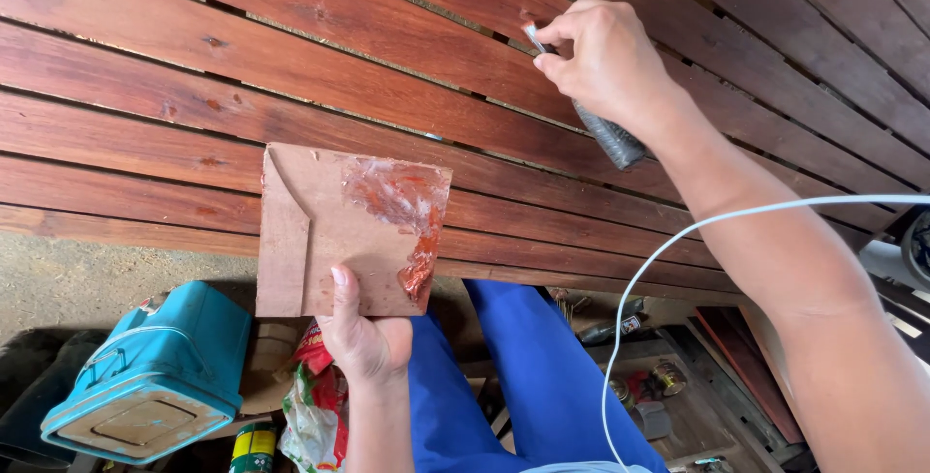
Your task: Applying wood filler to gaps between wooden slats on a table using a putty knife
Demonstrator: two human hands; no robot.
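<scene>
My right hand [601, 61] pinches the putty knife [581, 95], blade tip on the slats [291, 66]; down-left, my left hand [363, 337] grips the filler-smeared board [320, 241] (thumb on top).

- Reddish-brown wooden slats [291, 66] fill the upper frame, running side by side on a slight slant with narrow dark gaps between them.
- Daylight falls evenly across the wood, picking out knots and pale scuffs.
- Below the slats on the left, sandy, gritty ground [87, 279].
- A teal plastic case [155, 376] sits down there, worn and dusty.
- Lower right, a shallow wooden tray [697, 415] holds small tins and oddments.
- A white cable [659, 260] arcs across the right side.
</scene>
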